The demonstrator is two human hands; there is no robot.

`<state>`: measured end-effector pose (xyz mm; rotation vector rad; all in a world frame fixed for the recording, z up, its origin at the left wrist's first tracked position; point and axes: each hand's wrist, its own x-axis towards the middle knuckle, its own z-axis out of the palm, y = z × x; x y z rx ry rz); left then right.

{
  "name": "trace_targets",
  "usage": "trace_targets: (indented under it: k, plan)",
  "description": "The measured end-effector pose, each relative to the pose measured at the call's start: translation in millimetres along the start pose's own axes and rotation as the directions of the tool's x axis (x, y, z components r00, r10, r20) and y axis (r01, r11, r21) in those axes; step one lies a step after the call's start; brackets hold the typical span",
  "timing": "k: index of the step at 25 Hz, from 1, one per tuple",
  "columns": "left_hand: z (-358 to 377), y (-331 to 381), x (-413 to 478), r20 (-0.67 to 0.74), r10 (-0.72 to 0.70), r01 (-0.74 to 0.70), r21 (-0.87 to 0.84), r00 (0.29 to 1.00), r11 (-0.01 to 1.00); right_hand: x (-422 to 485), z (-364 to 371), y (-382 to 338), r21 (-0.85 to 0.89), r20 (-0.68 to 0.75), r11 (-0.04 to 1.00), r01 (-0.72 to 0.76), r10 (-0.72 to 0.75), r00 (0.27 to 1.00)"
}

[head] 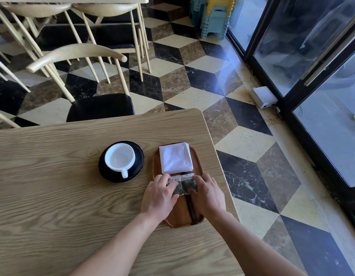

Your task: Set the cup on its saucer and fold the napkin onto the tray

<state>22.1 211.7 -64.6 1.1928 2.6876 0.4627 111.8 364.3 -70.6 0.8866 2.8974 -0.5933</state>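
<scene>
White cup (119, 157), black saucer (136, 156), white napkin (175, 157), brown tray (176, 216).

Found print only on two small packets lying side by side on the wooden tray (156, 166). Made out dark letters on the pale top strip of the left packet (174, 180), perhaps beginning "JUST", the rest blurred. Could not read the similar strip on the right packet (189, 178): too small and blurred.

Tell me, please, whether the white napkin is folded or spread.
Folded: the white napkin lies as a layered square on the oval wooden tray.
</scene>
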Motion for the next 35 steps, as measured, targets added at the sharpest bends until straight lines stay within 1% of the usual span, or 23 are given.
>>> trace_targets:
  k: [14,18,20,22,26,28,30,33,35]
  plan:
    - [-7.4,-2.2,-6.6,-0.043,-0.003,0.002,-0.027,0.999,1.000,-6.6,-6.6,-1.8,0.020,0.009,1.000,-0.012,0.012,1.000]
    - [-14.3,-3.1,-6.4,-0.071,-0.005,0.001,-0.052,0.997,0.999,-4.7,-11.4,-8.0,0.092,-0.009,0.996,-0.001,0.002,1.000]
    - [-20.3,-3.9,-5.1,-0.101,0.019,-0.024,-0.049,0.995,0.999,-2.6,-16.7,-13.5,0.115,-0.026,0.993,0.018,-0.015,1.000]
    - [-28.0,-5.3,-2.6,-0.133,0.058,-0.060,-0.006,0.989,0.998,0.0,-22.8,-18.5,0.114,-0.038,0.993,0.044,-0.040,0.998]
    - [-44.0,-8.5,1.1,-0.141,0.115,-0.098,0.123,0.983,0.988,5.8,-33.6,-26.3,0.092,-0.045,0.993,0.077,-0.073,0.996]
    - [-52.5,-10.8,1.2,-0.160,0.103,-0.078,0.153,0.982,0.985,10.6,-40.2,-30.8,0.084,-0.047,0.992,0.093,-0.089,0.995]
    - [-61.9,-12.8,-2.6,-0.167,0.054,-0.027,0.163,0.984,0.986,13.6,-47.1,-35.7,0.078,-0.040,0.991,0.105,-0.102,0.994]
    - [-75.3,-22.1,-5.9,-0.190,0.021,0.016,0.189,0.982,0.982,22.5,-57.1,-43.3,0.073,-0.063,0.986,0.147,-0.143,0.988]
    - [-88.6,-25.3,-5.9,-0.198,-0.038,0.082,0.220,0.979,0.972,31.1,-64.7,-50.4,0.044,-0.054,0.982,0.183,-0.181,0.982]
